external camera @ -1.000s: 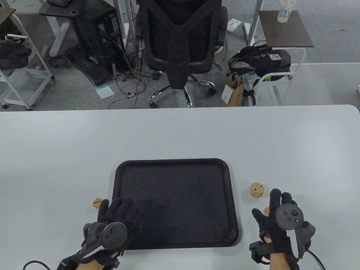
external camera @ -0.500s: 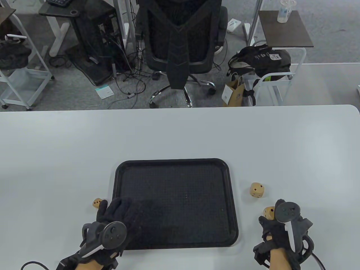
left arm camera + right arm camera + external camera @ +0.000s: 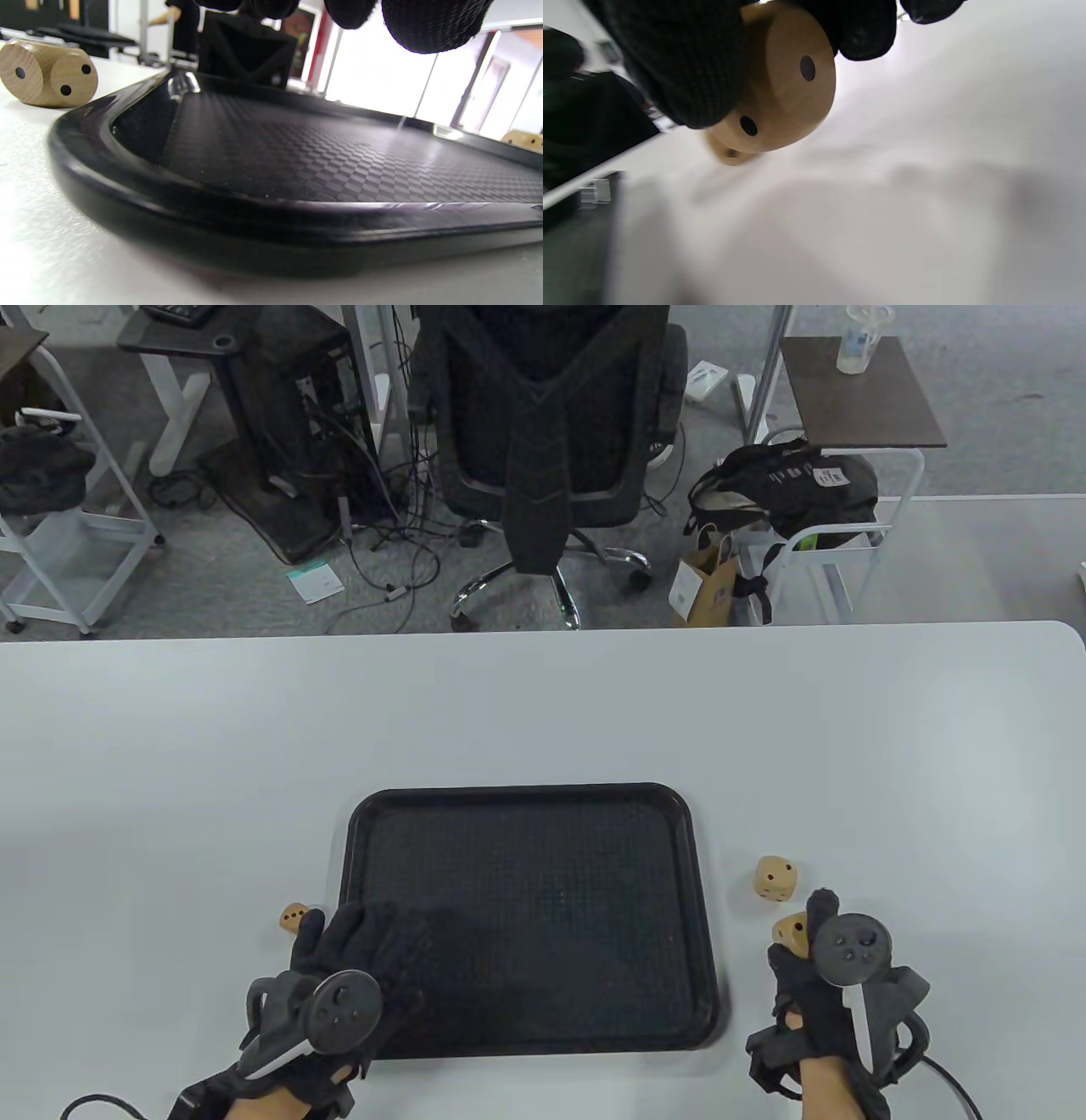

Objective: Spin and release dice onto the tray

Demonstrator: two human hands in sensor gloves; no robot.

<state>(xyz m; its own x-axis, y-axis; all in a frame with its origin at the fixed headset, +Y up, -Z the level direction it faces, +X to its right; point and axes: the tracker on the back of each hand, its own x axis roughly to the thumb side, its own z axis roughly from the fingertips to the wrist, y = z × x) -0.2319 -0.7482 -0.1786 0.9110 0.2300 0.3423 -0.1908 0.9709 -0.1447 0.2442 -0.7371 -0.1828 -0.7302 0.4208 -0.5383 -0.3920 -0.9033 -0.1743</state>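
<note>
The right hand [image 3: 806, 976] pinches a wooden die [image 3: 791, 935] just right of the tray [image 3: 526, 1035], off the worktop; light, hard and smooth with rounded corners, it should spin best gripped by fingertips on opposite faces.

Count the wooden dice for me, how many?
3: one die left of the tray, one die right of it, one die pinched in the right hand.

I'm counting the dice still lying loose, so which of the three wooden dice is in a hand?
The die right of the tray, pinched by the right hand. The other right-side die and the left die lie free on the table.
</note>
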